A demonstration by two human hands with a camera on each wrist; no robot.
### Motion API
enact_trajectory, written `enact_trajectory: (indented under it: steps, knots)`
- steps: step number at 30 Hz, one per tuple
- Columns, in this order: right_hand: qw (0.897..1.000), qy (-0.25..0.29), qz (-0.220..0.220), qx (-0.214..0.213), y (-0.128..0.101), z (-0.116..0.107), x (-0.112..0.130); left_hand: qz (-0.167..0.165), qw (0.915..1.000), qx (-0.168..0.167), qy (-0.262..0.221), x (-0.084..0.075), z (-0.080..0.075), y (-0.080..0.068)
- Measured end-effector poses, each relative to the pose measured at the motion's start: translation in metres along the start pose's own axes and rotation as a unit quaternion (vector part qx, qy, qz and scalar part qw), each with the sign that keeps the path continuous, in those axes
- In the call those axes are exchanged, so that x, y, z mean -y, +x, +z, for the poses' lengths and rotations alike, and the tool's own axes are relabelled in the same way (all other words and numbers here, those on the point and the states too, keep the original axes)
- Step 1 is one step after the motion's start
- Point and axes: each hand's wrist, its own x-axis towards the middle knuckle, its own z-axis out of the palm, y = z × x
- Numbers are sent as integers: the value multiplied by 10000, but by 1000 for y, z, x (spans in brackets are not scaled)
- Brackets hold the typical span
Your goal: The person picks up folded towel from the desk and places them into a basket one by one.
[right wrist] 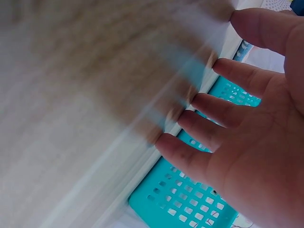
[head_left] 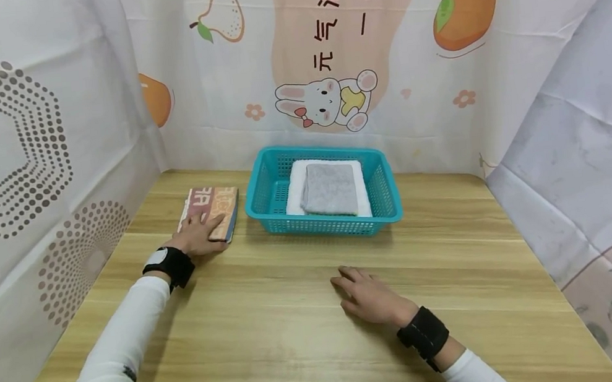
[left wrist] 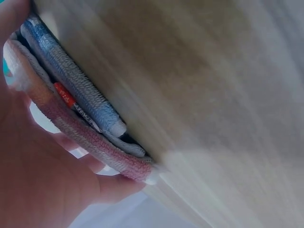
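A folded towel [head_left: 204, 203] with red and orange panels and pale letters lies at the table's left back. Its edge in the left wrist view shows red, white and blue terry layers, with a small red tag [left wrist: 65, 95] between them. My left hand [head_left: 197, 234] rests spread over it, thumb near one end and little finger at the other. The right hand [head_left: 374, 296] rests palm down near the table's middle, fingers spread, fingertips on the wood and holding nothing. Behind it stands a turquoise basket [head_left: 309, 223] with a grey folded cloth [head_left: 331, 189] on a white folded towel [head_left: 295, 186].
The wooden table [head_left: 277, 343] reaches to white printed curtains [head_left: 415, 111] at the back and both sides. The basket stands near the back edge, just right of the folded towel.
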Motion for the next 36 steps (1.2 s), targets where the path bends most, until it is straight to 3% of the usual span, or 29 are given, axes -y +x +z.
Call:
enact_trajectory:
  steps: [21, 36]
  knots:
    - [10000, 0, -8, 52, -2, 2, 0, 153, 9992, -178, 322, -8, 12, -33]
    - [10000, 9, -5, 22, -1, 1, -1, 246, 9979, -331, 506, -11, 20, -47]
